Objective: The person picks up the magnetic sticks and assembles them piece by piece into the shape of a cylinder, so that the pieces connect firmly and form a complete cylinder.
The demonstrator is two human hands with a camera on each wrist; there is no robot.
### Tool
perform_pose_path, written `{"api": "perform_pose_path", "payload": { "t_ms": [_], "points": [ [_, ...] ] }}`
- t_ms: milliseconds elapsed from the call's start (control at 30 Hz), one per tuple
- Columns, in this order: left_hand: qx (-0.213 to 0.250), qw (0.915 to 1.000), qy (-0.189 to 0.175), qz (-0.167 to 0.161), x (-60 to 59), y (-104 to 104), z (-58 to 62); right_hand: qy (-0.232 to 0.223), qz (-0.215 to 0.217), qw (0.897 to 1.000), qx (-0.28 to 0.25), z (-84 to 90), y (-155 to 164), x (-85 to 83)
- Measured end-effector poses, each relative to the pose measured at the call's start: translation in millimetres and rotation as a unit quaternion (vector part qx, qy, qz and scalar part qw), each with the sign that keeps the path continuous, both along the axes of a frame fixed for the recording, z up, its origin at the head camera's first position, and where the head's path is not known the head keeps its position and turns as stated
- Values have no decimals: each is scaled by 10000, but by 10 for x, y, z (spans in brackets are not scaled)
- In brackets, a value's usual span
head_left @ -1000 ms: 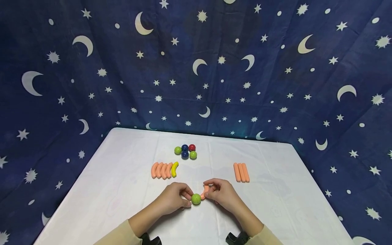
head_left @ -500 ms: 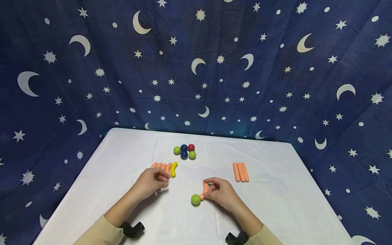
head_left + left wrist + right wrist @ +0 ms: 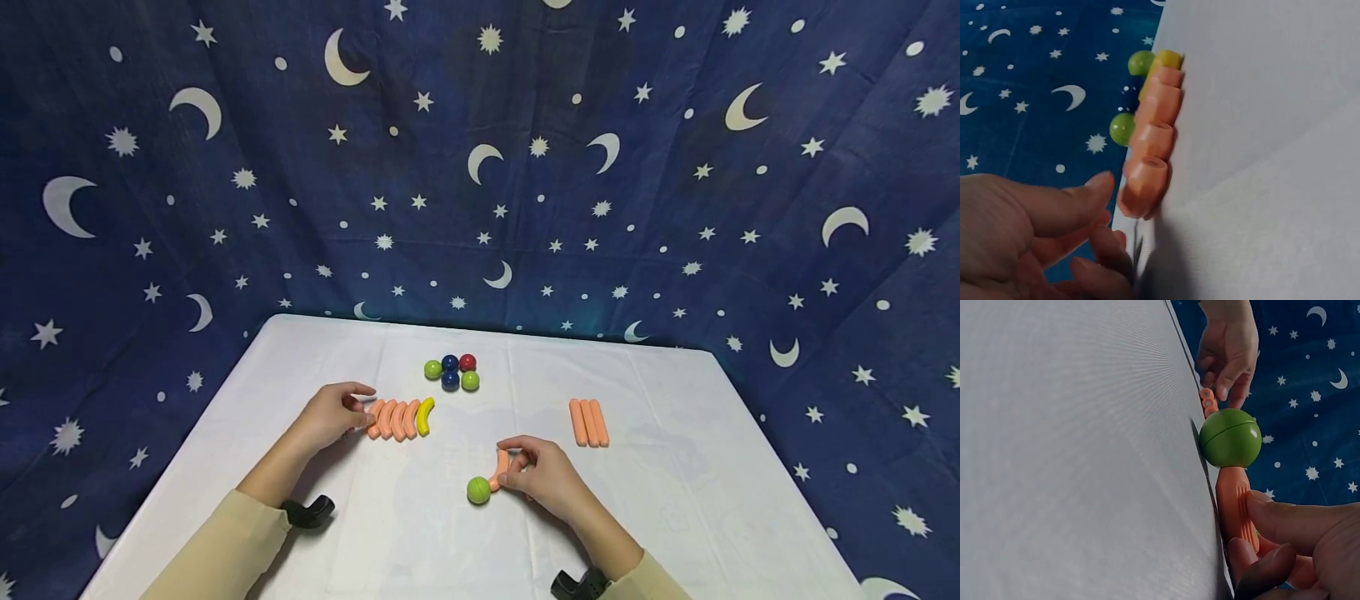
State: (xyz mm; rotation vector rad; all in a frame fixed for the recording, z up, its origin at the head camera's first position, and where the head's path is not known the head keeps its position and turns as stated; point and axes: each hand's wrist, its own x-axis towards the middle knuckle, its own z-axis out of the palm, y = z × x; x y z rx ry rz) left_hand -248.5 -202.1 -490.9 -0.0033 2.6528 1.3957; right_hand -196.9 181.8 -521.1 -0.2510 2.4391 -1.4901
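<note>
On the white table, my right hand (image 3: pixel 542 473) pinches a curved orange sausage-shaped piece (image 3: pixel 1233 503) between thumb and fingers. One end of that piece meets a green ball (image 3: pixel 1230 439) with a seam round it. At the left end of a row of similar curved orange pieces (image 3: pixel 398 420) is my left hand (image 3: pixel 330 417), thumb and fingers spread. The left wrist view shows a small gap between its thumb and the nearest curved orange piece (image 3: pixel 1143 192). A yellow curved piece (image 3: pixel 425 417) closes the row on the right.
Behind the row sits a cluster of balls: green (image 3: pixel 432 369), dark blue (image 3: pixel 450 381) and red (image 3: pixel 467 362). Three straight orange sticks (image 3: pixel 589 422) lie side by side to the right. A dark blue star-and-moon cloth (image 3: pixel 480 167) hangs behind the table (image 3: pixel 675 500).
My left hand has let go of the green ball and moved left and away from me, to the row's left end. The right hand stays in place, holding the curved orange piece.
</note>
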Motion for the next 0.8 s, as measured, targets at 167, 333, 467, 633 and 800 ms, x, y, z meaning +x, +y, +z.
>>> {"api": "perform_pose_path", "payload": {
  "t_ms": [167,333,467,633,800],
  "points": [
    [-310,9987,-53,-414,-53,17,-37,6,-22,10000,-2,-13,-3,-4],
    [-516,9975,-27,-478,-51,33,-44,34,-26,10000,11,-22,2,-9],
    [-632,9970,-16,-438,-31,28,-36,32,-26,10000,2,-16,3,-8],
    [-505,9981,73,-341,-14,-3,-57,54,-26,10000,20,-11,-2,-11],
    [-3,9997,74,-238,2,-53,-103,41,-48,10000,-4,-11,-8,-9]
  ]
}}
